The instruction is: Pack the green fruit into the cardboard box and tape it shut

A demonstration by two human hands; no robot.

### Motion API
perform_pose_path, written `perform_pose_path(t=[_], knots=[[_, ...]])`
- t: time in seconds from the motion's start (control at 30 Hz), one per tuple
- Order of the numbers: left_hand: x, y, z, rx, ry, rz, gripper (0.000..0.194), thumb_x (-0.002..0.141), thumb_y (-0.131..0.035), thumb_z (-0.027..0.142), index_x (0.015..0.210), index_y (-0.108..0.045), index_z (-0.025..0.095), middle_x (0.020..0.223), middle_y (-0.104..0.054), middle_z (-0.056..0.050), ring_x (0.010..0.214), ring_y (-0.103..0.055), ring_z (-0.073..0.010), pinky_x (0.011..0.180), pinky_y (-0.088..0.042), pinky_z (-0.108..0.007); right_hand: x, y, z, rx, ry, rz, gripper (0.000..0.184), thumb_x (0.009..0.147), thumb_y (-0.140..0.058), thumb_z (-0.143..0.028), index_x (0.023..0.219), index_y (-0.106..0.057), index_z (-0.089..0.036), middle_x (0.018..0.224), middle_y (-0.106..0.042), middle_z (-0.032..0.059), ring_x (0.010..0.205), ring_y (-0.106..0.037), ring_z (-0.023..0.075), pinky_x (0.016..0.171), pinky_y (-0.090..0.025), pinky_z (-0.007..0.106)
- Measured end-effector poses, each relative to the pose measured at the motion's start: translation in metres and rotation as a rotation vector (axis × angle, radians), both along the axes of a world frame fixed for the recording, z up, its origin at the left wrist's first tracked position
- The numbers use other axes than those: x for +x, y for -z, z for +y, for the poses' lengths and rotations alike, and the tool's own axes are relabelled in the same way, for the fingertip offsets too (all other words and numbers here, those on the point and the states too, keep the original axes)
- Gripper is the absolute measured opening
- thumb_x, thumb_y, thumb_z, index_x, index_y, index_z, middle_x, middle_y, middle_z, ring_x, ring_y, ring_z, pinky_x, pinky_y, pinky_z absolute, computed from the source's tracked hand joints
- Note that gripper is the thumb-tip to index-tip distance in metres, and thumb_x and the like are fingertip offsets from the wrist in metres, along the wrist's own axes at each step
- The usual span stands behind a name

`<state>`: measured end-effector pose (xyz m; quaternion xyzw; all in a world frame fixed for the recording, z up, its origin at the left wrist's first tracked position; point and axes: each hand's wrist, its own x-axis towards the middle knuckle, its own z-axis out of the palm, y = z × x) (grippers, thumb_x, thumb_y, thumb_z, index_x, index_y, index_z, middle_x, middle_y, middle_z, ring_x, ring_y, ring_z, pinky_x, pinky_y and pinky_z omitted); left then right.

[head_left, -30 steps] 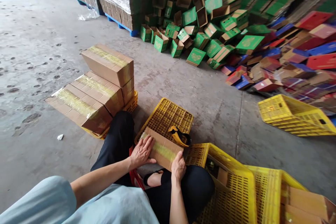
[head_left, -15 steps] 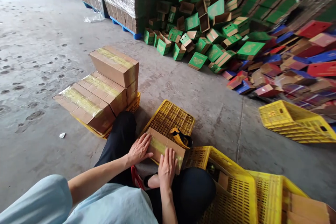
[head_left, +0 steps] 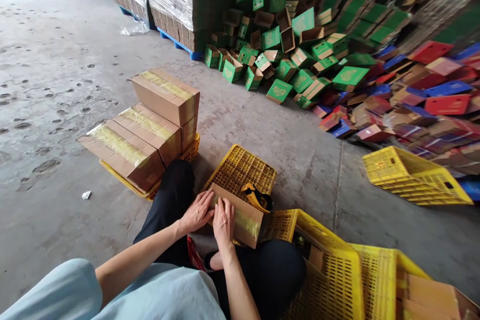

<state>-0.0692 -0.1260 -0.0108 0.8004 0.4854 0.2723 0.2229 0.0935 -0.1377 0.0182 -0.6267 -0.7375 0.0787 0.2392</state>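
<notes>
A brown cardboard box (head_left: pixel 245 220) with a strip of yellowish packing tape along its top lies on an upturned yellow plastic crate (head_left: pixel 245 165) before my knees. My left hand (head_left: pixel 197 212) rests with fingers stretched over the box's left end. Close beside it, my right hand (head_left: pixel 224 220) lies on the taped top, fingers extended and pressing down. Neither hand grips anything. Just behind the box, on the crate, sits a yellow and black tape dispenser (head_left: pixel 257 196).
Taped cartons (head_left: pixel 150 125) are stacked on a yellow crate at my left. Yellow crates (head_left: pixel 333 260) holding cardboard stand at my right. Another yellow crate (head_left: pixel 412 175) lies farther off, before piles of green boxes (head_left: pixel 279 90) and red and blue boxes (head_left: pixel 448 104). Wrapped pallets (head_left: pixel 168 0) stand behind.
My right hand has slid left along the taped top, from the box's right part to near my left hand. My left hand stays about where it was. The view has shifted slightly.
</notes>
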Motion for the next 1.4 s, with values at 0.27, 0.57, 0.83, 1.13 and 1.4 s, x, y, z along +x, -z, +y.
perform_pose_path(t=[0.27, 0.57, 0.83, 1.13, 1.4], knots=[[-0.013, 0.008, 0.01, -0.269, -0.008, -0.3, 0.075, 0.092, -0.043, 0.019, 0.165, -0.032, 0.015, 0.166, -0.044, -0.016, 0.152, -0.043, -0.031, 0.128, -0.035, -0.055, -0.015, -0.018, 0.007, -0.09, -0.041, -0.091, 0.045, 0.11, -0.036, -0.027, 0.145, -0.063, -0.019, 0.131, -0.068, 0.0148, 0.113, -0.059, 0.0313, 0.099, -0.047, 0.047], [-0.018, 0.015, 0.004, -0.36, -0.074, -0.518, 0.064, 0.104, -0.041, 0.043, 0.164, -0.039, 0.019, 0.167, -0.044, -0.013, 0.154, -0.042, -0.0294, 0.13, -0.031, -0.053, -0.035, -0.012, -0.006, -0.104, -0.115, -0.077, 0.055, 0.108, -0.036, -0.024, 0.163, -0.042, -0.017, 0.153, -0.059, 0.0135, 0.134, -0.055, 0.0299, 0.117, -0.042, 0.051], [-0.013, 0.004, -0.002, -0.179, -0.012, -0.249, 0.063, 0.109, -0.038, 0.061, 0.161, -0.047, 0.026, 0.17, -0.04, -0.01, 0.157, -0.036, -0.0311, 0.127, -0.034, -0.055, 0.033, 0.01, -0.067, -0.039, 0.072, -0.147, 0.055, 0.112, -0.036, -0.036, 0.161, -0.045, -0.014, 0.161, -0.052, 0.015, 0.15, -0.048, 0.0317, 0.12, -0.042, 0.051], [-0.012, 0.004, -0.008, -0.065, 0.034, -0.097, 0.064, 0.111, -0.04, 0.054, 0.167, -0.034, 0.024, 0.173, -0.031, -0.015, 0.159, -0.03, -0.0347, 0.123, -0.038, -0.058, 0.088, 0.014, -0.111, 0.039, 0.371, 0.087, 0.06, 0.11, -0.034, -0.051, 0.15, -0.057, -0.013, 0.15, -0.061, 0.0215, 0.142, -0.056, 0.0324, 0.113, -0.051, 0.053], [-0.01, 0.004, -0.009, -0.068, 0.029, -0.097, 0.067, 0.11, -0.041, 0.054, 0.168, -0.031, 0.023, 0.174, -0.029, -0.016, 0.16, -0.029, -0.0367, 0.123, -0.037, -0.059, 0.112, -0.004, -0.084, -0.269, 0.735, 0.404, 0.073, 0.093, -0.039, -0.079, 0.108, -0.072, -0.016, 0.105, -0.079, 0.0212, 0.1, -0.076, 0.0325, 0.086, -0.058, 0.04]])
